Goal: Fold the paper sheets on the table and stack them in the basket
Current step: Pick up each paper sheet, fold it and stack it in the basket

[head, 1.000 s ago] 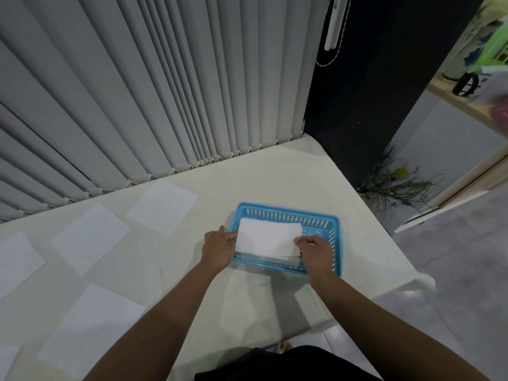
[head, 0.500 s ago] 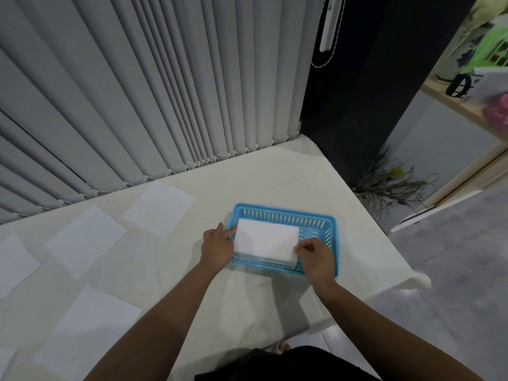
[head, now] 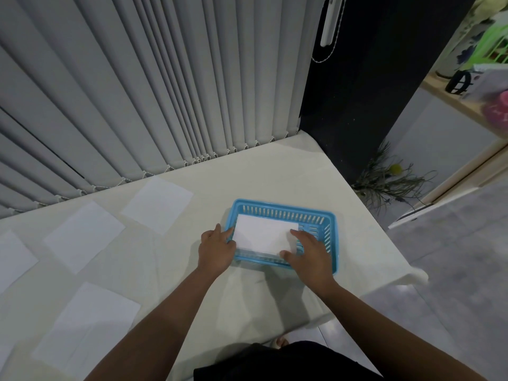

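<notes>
A blue slotted basket (head: 328,237) stands on the pale table (head: 261,174), right of centre. A folded white paper sheet (head: 264,234) lies inside it, against its left and near sides. My left hand (head: 217,250) rests at the basket's left corner, fingertips touching the sheet's left edge. My right hand (head: 309,250) lies flat over the sheet's right end, fingers spread. Several unfolded white sheets lie flat to the left: one (head: 157,204) near the blinds, one (head: 83,236) beside it, one (head: 85,329) near the front edge.
Grey vertical blinds (head: 137,92) hang along the table's far edge. The table's right edge (head: 384,243) drops to a grey floor, with a dry plant (head: 387,180) and a dark wall panel beyond. Another sheet (head: 13,257) lies at the far left.
The folded sheet has gone down into the basket. My right hand slid from pinching its right edge to lying flat on top. My left hand stayed at the left edge.
</notes>
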A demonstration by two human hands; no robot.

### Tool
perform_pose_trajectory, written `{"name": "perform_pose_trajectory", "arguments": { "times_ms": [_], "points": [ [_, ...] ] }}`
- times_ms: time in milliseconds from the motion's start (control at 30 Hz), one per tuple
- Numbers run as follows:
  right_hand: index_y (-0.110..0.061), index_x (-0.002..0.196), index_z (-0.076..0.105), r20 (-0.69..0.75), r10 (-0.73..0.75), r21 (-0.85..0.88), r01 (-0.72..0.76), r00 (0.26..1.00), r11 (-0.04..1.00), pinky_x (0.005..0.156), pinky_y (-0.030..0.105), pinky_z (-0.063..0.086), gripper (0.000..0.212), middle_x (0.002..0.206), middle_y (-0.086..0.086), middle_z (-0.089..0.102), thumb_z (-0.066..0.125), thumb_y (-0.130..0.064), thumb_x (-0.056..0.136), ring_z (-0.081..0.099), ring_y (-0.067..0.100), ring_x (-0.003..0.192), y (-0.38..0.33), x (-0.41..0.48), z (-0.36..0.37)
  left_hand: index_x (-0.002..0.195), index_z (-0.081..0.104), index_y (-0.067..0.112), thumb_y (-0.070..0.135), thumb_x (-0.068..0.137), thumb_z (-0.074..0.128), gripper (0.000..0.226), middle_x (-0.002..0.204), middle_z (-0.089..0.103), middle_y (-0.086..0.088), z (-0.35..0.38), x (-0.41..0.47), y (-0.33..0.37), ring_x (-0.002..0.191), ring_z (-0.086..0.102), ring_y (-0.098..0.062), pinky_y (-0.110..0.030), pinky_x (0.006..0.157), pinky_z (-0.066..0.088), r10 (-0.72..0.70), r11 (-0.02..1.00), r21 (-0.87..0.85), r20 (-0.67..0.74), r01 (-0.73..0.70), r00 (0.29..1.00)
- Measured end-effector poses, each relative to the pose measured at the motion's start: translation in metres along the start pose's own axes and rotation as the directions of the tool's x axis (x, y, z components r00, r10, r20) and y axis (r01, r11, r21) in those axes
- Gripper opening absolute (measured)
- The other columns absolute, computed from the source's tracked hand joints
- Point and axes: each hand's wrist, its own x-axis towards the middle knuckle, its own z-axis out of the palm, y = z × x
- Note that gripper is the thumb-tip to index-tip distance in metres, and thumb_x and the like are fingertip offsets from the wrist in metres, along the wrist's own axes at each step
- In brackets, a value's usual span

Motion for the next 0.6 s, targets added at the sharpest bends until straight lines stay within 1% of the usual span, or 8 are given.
{"name": "perform_pose_trajectory", "arguments": {
  "times_ms": [33,67,100,200,333,467,533,600],
  "points": [
    [-0.032,0.139,0.046,0.032,-0.044,-0.103,0.047,0.998,0.994,0.112,0.045,0.031,0.061,0.15,-0.006,0.04,0.065,-0.046,0.083,0.039,0.022,0.135,0.0,-0.0022,0.0006,0.146,0.036,0.024,0.022,0.099,0.033,0.047,0.154,0.029,-0.005,-0.0009,-0.0009,-0.0001,0.138,0.023,-0.025,-0.033,0.112,0.026,0.007,1.0,-0.008,-0.004,-0.007,1.0],
    [-0.034,0.14,0.044,0.051,-0.066,-0.171,0.073,0.997,0.983,0.113,0.046,0.026,0.061,0.154,-0.007,0.035,0.063,-0.047,0.084,0.034,0.023,0.138,0.0003,-0.0035,0.002,0.146,0.036,0.024,0.022,0.099,0.033,0.047,0.155,0.028,-0.005,-0.0012,-0.0012,-0.001,0.138,0.023,-0.025,-0.033,0.112,0.026,0.005,1.0,-0.011,0.002,-0.005,1.0],
    [-0.036,0.141,0.043,0.055,-0.069,-0.2,0.078,0.996,0.977,0.114,0.047,0.024,0.061,0.155,-0.007,0.032,0.062,-0.048,0.084,0.031,0.024,0.14,0.0021,-0.0044,0.003,0.145,0.037,0.024,0.022,0.099,0.032,0.047,0.155,0.027,-0.004,-0.0006,0.0001,-0.0014,0.138,0.023,-0.025,-0.032,0.112,0.025,0.006,1.0,-0.012,0.01,-0.006,1.0],
    [-0.037,0.14,0.045,0.033,-0.06,-0.2,0.065,0.998,0.978,0.113,0.047,0.025,0.058,0.155,-0.007,0.032,0.06,-0.048,0.086,0.03,0.025,0.14,0.0058,-0.0046,0.0046,0.143,0.041,0.026,0.021,0.099,0.031,0.045,0.156,0.027,-0.004,-0.0016,-0.0003,0.0013,0.139,0.023,-0.025,-0.031,0.112,0.024,0.015,1.0,0.001,0.015,-0.015,1.0],
    [-0.036,0.138,0.049,0.009,-0.069,-0.195,0.069,0.998,0.978,0.113,0.046,0.026,0.052,0.153,-0.006,0.037,0.059,-0.044,0.087,0.033,0.023,0.139,0.0067,-0.003,0.0053,0.143,0.041,0.026,0.02,0.099,0.031,0.045,0.157,0.026,-0.004,-0.0013,-0.0005,-0.0001,0.14,0.021,-0.026,-0.033,0.113,0.025,0.011,1.0,-0.005,0.03,-0.01,0.999],
    [-0.034,0.135,0.052,-0.007,-0.09,-0.204,0.087,0.996,0.975,0.111,0.046,0.029,0.052,0.151,-0.005,0.041,0.062,-0.046,0.085,0.036,0.022,0.137,0.0058,-0.0044,0.0056,0.142,0.042,0.028,0.02,0.099,0.031,0.045,0.158,0.024,-0.003,-0.0011,0.001,-0.0035,0.14,0.021,-0.025,-0.033,0.114,0.025,0.016,1.0,-0.023,0.038,-0.015,0.999],
    [-0.034,0.135,0.052,-0.028,-0.099,-0.227,0.09,0.995,0.97,0.11,0.047,0.028,0.056,0.151,-0.005,0.04,0.064,-0.048,0.082,0.036,0.022,0.137,0.0027,-0.0067,0.0033,0.139,0.045,0.029,0.019,0.098,0.032,0.045,0.158,0.026,-0.002,-0.0018,0.0019,-0.0054,0.14,0.022,-0.024,-0.034,0.115,0.025,0.022,0.998,-0.064,0.018,-0.02,1.0],
    [-0.035,0.136,0.05,-0.065,-0.128,-0.261,0.107,0.99,0.959,0.11,0.048,0.027,0.06,0.153,-0.005,0.036,0.064,-0.051,0.08,0.034,0.024,0.137,-0.0018,-0.0083,0.0015,0.135,0.051,0.028,0.015,0.096,0.034,0.044,0.156,0.03,-0.001,-0.0044,0.0024,-0.0081,0.139,0.024,-0.021,-0.033,0.115,0.025,0.025,0.99,-0.14,-0.039,-0.03,0.999]
  ]
}}
